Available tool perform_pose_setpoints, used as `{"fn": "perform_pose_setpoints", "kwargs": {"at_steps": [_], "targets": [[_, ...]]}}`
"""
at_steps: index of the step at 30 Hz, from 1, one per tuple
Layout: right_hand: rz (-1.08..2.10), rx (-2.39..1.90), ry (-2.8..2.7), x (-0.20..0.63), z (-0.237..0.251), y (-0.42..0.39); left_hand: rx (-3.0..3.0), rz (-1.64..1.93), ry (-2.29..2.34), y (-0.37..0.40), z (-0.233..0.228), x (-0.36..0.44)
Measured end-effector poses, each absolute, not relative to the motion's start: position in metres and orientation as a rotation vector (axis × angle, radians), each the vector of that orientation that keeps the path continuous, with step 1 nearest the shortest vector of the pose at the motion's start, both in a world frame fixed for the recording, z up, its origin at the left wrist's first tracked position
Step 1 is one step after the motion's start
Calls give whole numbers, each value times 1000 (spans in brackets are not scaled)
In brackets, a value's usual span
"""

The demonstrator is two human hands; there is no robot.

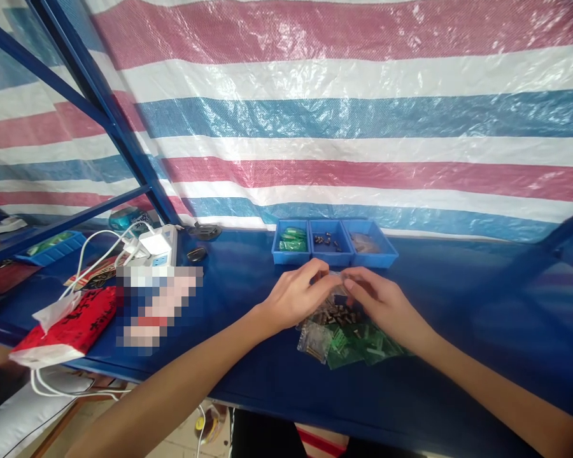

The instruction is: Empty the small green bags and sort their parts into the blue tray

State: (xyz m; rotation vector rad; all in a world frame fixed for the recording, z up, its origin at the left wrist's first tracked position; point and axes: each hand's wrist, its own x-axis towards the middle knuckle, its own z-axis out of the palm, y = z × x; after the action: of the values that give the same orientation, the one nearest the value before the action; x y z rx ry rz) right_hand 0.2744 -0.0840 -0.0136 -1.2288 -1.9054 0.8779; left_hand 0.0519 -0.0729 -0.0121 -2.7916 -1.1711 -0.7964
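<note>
My left hand point(300, 294) and my right hand point(373, 296) meet over the middle of the blue table. Between their pinched fingertips is a small clear plastic bag point(337, 286), partly hidden by the fingers. Right below lies a pile of small dark metal fittings point(339, 315). Nearer the table's front edge are a clear bag with small parts point(314, 340) and several green packets point(351, 343). Behind the hands stand three joined blue bins: green packets point(293, 240) fill the left one, a few metal fittings point(325, 242) lie in the middle one, and clear bags point(364, 243) in the right one.
At the left are a red tissue pack point(76, 324), a white power strip point(165, 248) with plugs and cables, and a dark mouse-like object point(197, 254). A blue metal frame point(124, 149) rises there. Striped sheeting point(339, 114) hangs behind the table.
</note>
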Motion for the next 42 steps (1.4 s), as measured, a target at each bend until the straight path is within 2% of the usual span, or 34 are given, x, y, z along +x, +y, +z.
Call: {"fn": "perform_pose_setpoints", "kwargs": {"at_steps": [9, 23, 29, 42], "targets": [[427, -1087, -2147, 273, -18, -86, -2559, -1073, -1017, -66, -17, 54], [485, -1081, -2067, 278, -7, -85, -2656, -1033, -777, -71, -18, 58], [402, -1032, -2107, 271, -14, -91, -2716, -868, -762, -74, -9, 60], [333, -963, -1990, 273, -13, -95, -2750, -1259, -748, -71, -17, 57]]}}
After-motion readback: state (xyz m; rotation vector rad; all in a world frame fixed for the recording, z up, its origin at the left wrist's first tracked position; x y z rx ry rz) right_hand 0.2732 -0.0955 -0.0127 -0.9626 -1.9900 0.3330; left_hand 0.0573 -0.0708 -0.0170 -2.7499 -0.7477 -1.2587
